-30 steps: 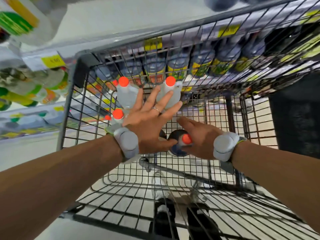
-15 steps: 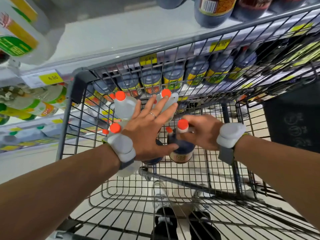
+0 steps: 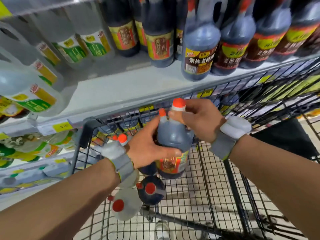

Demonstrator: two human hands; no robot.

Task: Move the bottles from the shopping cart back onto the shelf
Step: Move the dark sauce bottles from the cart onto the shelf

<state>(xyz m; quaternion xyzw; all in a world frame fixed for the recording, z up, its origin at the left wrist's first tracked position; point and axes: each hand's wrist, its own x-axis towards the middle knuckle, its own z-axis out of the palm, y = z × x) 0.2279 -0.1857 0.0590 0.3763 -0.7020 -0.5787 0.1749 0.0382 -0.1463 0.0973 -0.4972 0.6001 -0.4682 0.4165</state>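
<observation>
A dark bottle with an orange cap and a red-and-gold label is being held upright above the shopping cart, just below the front edge of the shelf. The right hand is gripping it at the neck, fingers wrapping just under the cap, while the left hand is pressing against its body from the side, thumb lying across the front above the label — both hands are clamped on this one bottle. Both wrists are wearing grey bands with pale padded pieces. Beneath the hands, inside the cart, a second dark bottle is standing with its orange cap facing up, and just beside it a clear bottle is standing, also orange-capped; more orange caps are showing behind the left wrist. On the shelf above, a row of dark bottles is standing to the right, and clear jugs with green and yellow labels are sitting to the left, with bare shelf between the two groups. Yellow price tags are running along the shelf's edge — their print is too blurred to read fully.
</observation>
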